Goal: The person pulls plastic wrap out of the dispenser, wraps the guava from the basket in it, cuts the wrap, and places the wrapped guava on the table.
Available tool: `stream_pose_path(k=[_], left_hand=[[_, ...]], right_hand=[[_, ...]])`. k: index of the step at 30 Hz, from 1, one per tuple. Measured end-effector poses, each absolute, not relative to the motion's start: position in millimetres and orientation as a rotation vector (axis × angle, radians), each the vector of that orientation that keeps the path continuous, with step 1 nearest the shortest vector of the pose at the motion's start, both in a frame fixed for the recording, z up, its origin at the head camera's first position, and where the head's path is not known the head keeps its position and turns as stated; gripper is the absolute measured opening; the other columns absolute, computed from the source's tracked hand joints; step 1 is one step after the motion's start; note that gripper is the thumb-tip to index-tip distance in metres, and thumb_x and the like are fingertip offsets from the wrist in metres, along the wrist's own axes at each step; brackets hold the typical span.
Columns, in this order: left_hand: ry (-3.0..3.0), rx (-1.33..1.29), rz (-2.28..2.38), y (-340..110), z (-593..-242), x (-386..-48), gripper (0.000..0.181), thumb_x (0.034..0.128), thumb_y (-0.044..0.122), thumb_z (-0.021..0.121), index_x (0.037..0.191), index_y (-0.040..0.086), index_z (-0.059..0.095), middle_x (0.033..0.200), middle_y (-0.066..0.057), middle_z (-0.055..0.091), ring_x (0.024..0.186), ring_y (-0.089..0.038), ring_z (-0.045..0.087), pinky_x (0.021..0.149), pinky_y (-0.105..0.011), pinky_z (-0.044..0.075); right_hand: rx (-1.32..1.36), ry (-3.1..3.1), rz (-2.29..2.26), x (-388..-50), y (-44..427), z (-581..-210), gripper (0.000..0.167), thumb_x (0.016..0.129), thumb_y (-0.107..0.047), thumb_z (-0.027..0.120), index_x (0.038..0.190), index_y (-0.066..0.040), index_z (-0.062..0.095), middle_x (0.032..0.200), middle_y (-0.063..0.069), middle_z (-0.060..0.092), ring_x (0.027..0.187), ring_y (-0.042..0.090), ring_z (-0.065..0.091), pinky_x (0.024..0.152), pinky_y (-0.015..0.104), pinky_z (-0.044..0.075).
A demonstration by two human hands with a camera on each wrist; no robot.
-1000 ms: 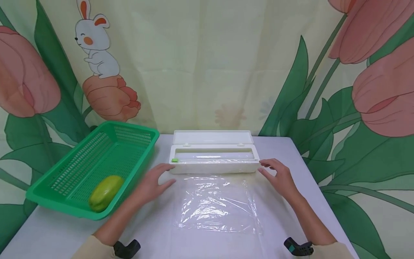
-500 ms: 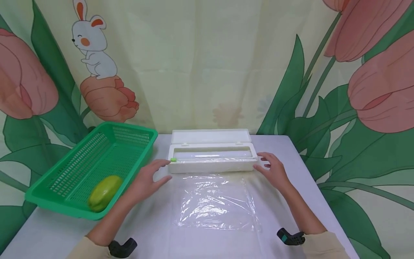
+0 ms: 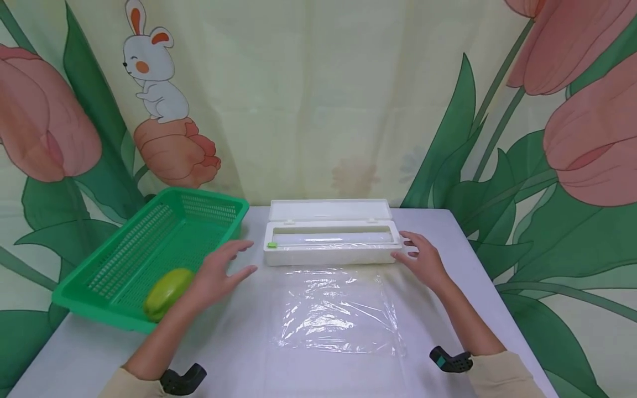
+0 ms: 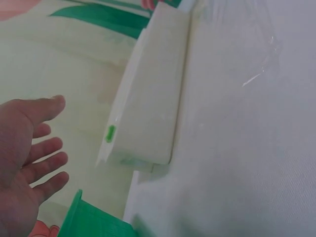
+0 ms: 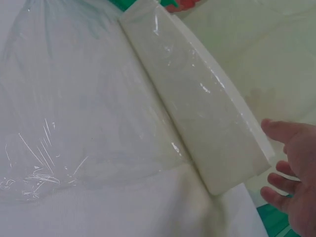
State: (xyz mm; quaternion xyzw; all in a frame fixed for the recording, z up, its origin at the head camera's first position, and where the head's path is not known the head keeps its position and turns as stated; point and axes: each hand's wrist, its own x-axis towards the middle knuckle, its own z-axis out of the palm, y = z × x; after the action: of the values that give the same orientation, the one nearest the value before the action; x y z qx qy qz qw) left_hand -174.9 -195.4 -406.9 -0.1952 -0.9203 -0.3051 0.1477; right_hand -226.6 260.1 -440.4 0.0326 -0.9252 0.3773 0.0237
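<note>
Box (image 3: 330, 256) of smooth white plastic, long and rectangular, is set towards the far side of the white-covered table (image 3: 239, 359), its flat white lid (image 3: 330, 210) tipped back and a pale roll of clear film (image 3: 333, 238) seen within. Its long axis is laid from side to side. Its right end is flanked closely by the bare right hand (image 3: 423, 260), whose thumb is held apart from loosely bent fingers; whether contact is made cannot be told. Its left end, marked by a small bright-green tab (image 3: 272, 245), lies just to the right of the bare left hand (image 3: 216, 276), whose thumb and fingers are spread, with nothing gripped and a visible gap between. The right hand is thus the nearer, and any hold by both ends is judged to turn on that left gap. Nearer the body, a wrinkled transparent film sheet (image 3: 333, 315) is spread on the table, while a yellow-green oval fruit (image 3: 168, 293) is held in a green perforated plastic basket (image 3: 94, 315) at the left.
</note>
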Motion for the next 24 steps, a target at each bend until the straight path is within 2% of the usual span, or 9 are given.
stream_pose_path(k=[7,14,24], left_hand=[[-2.639,-0.536,-0.886,-205,-403,-171,0.052,0.0826,0.018,0.077,0.129,0.006,0.058,0.126,-0.013,0.062,0.109,-0.028,0.061,0.085,-0.047,0.055],[-2.669,-0.515,-0.875,-216,-399,-165,0.052,0.0837,0.021,0.076,0.131,0.009,0.057,0.130,-0.011,0.060,0.108,-0.028,0.062,0.086,-0.046,0.056],[-2.653,-0.492,-0.909,-231,-393,-157,0.049,0.0847,0.019,0.075,0.129,0.009,0.057,0.126,-0.012,0.061,0.110,-0.028,0.059,0.088,-0.048,0.055]], right_hand=[[0.108,-2.864,1.185,-232,256,-437,0.067,0.094,-0.035,0.063,0.147,-0.004,0.036,0.148,0.022,0.038,0.130,0.039,0.046,0.101,0.050,0.048],[0.106,-2.873,1.194,-236,254,-439,0.065,0.093,-0.028,0.064,0.146,-0.002,0.036,0.148,0.022,0.038,0.129,0.039,0.047,0.100,0.049,0.049],[0.120,-2.851,1.229,-239,254,-442,0.065,0.093,-0.023,0.065,0.145,0.003,0.035,0.147,0.026,0.036,0.127,0.042,0.048,0.098,0.049,0.050]])
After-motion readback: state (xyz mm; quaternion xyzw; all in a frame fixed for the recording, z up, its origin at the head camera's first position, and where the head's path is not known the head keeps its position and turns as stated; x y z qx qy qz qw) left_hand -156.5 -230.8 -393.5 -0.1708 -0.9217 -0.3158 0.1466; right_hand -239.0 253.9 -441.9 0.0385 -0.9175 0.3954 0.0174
